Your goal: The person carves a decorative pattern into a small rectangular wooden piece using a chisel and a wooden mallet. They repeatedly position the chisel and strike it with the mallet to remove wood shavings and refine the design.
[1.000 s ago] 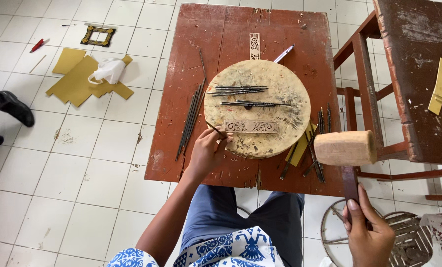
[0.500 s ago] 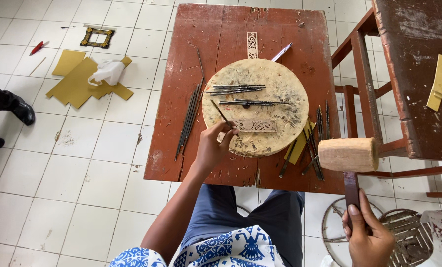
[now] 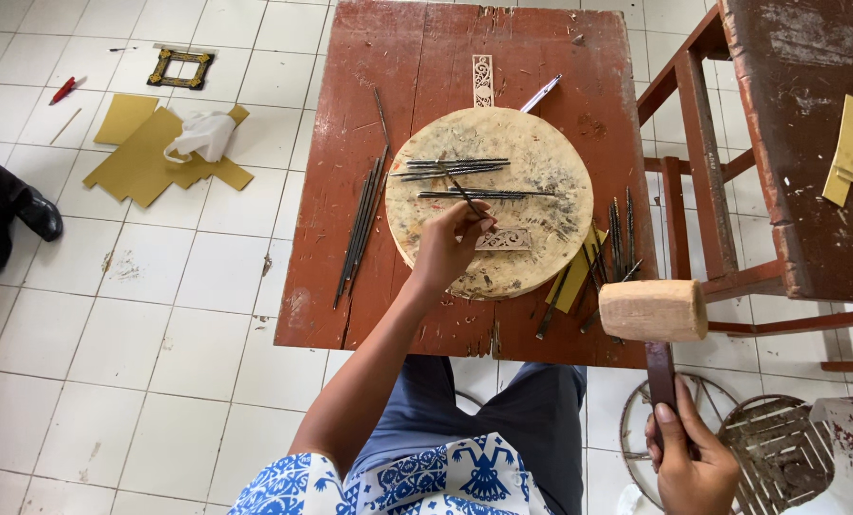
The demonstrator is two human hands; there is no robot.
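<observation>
Here, the left hand (image 3: 446, 250) pinches a thin metal chisel (image 3: 463, 195), tip beside a small carved strip (image 3: 505, 239) lying just right of the fingers on a round wooden block (image 3: 541, 153) atop the red surface (image 3: 426, 57). The right hand (image 3: 691, 463) grips a wooden mallet (image 3: 652, 311) by its handle.

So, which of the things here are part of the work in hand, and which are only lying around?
In use:
- left hand holding a thin metal chisel
- right hand gripping the wooden mallet
- small carved strip on the round wooden block

Lying about:
- yellow sheets and white cloth on the floor
- small frame
- red pen
- spare chisels on the red table
</observation>
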